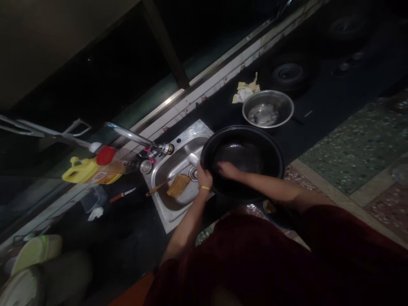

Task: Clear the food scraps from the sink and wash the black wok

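A large black basin (242, 131) rests at the right side of the steel sink (156, 178), partly over it. My left hand (204, 175), with a yellow band at the wrist, grips the basin's left rim. Inside the basin is my right hand (228, 170), its fingers curled near the left inner wall; whatever they hold, if anything, is hidden. A yellowish-brown cloth or sponge-like piece (179, 185) lies in the sink beside the drain. Across the sink's left edge leans a brown wooden handle (157, 187).
Behind the black basin stands a steel bowl (267, 109), with a yellow and white crumpled cloth (245, 91) next to it. The faucet (137, 137) arches over the sink's back corner. A knife (123, 194) lies on the counter at left, near a yellow jug (86, 170).
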Demonstrator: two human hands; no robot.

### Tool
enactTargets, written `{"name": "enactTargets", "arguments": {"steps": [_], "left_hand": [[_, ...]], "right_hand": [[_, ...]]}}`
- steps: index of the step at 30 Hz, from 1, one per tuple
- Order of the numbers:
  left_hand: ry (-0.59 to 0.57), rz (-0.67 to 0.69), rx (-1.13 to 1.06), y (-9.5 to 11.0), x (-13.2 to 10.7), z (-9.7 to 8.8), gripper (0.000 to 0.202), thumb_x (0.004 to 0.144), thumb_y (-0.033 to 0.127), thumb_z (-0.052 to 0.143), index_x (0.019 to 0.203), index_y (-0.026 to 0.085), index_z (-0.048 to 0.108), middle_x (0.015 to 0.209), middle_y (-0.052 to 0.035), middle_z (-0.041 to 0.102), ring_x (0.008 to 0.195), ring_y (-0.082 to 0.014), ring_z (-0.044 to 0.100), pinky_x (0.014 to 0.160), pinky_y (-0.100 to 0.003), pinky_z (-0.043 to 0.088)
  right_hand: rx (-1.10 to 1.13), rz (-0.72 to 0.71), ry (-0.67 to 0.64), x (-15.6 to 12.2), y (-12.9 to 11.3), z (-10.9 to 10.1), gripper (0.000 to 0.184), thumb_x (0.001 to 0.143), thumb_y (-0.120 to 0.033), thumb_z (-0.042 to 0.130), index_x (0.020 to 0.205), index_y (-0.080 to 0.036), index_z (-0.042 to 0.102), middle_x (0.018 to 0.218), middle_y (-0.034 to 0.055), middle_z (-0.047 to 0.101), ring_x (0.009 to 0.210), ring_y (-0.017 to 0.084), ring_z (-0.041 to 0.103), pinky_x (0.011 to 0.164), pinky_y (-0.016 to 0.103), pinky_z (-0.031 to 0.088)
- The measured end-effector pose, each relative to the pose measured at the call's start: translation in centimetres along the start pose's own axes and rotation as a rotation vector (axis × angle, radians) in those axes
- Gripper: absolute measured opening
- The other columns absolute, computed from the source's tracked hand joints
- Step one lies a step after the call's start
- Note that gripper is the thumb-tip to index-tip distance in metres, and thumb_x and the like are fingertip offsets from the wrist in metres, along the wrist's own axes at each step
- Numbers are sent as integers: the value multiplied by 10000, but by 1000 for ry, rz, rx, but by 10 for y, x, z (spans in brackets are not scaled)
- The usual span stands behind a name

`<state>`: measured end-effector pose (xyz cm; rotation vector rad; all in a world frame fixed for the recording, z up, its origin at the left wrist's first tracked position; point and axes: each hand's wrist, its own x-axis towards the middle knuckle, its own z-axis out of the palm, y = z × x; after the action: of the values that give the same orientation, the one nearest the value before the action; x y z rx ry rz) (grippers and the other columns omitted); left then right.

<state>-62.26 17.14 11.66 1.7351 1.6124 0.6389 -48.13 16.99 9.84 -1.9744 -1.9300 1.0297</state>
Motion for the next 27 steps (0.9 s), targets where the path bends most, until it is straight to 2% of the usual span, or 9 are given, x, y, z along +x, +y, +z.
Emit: {"name": "enactTargets", "arguments": {"steps": [6,9,14,16,18,21,23,25,27], "left_hand": [[29,10,-31,-4,-2,3,705,777,56,474,1468,102,344,1398,-167,530,1339,-276,465,1159,-451,340],[26,13,-19,-5,-1,5,685,783,63,472,1457,69,353,1412,-187,512,1348,-279,456,1163,-437,333],[35,2,-21,-5,1,5,705,754,30,468,1449,63,358,1437,-189,487,1361,-267,443,1181,-424,307],[53,-33,-26,-5,1,4,701,751,20,458,1444,56,362,1432,-196,490,1356,-270,448,1176,-425,315],[61,-46,-28,-5,1,3,693,757,25,458,1443,67,365,1432,-191,491,1356,-275,448,1172,-431,321],[41,-6,-42,-4,1,4,703,765,38,465,1455,115,358,1438,-156,497,1351,-266,457,1167,-431,333],[27,18,-48,-2,3,5,715,758,37,468,1458,128,355,1450,-141,490,1362,-259,445,1173,-425,328],[19,20,-42,-1,4,6,722,750,35,470,1458,115,353,1465,-147,473,1380,-262,423,1183,-425,311],[17,-4,-36,-2,5,6,725,746,38,474,1458,93,350,1472,-168,459,1385,-273,415,1189,-437,300]], "right_hand": [[-14,464,349,38,48,-77,280,941,-138,410,1180,-60,534,1131,222,640,1019,264,644,847,307,459],[33,552,377,41,42,-78,313,973,-145,332,1205,-11,494,1152,245,622,1040,250,627,854,306,459],[26,308,251,20,-13,-17,252,936,-128,432,1135,-98,583,1162,149,653,1075,193,617,898,232,444],[-53,27,16,-2,-13,-2,240,915,-116,463,1090,-118,626,1136,134,672,1065,198,634,892,239,457],[-174,-64,-131,-21,8,-11,237,897,-118,495,1079,-135,646,1127,132,679,1039,213,656,869,256,479],[-356,201,-35,-17,42,-59,298,904,-66,430,1135,-69,618,1130,218,654,1019,265,673,863,324,501],[-389,296,54,3,43,-82,371,930,-43,318,1226,0,536,1193,297,592,1044,294,664,864,369,506],[-352,372,166,18,25,-79,384,956,-58,276,1275,-15,485,1226,283,574,1051,274,663,866,345,510],[-300,241,127,14,4,-54,374,955,-66,324,1300,-49,466,1252,248,570,1096,245,643,902,309,497]]}}
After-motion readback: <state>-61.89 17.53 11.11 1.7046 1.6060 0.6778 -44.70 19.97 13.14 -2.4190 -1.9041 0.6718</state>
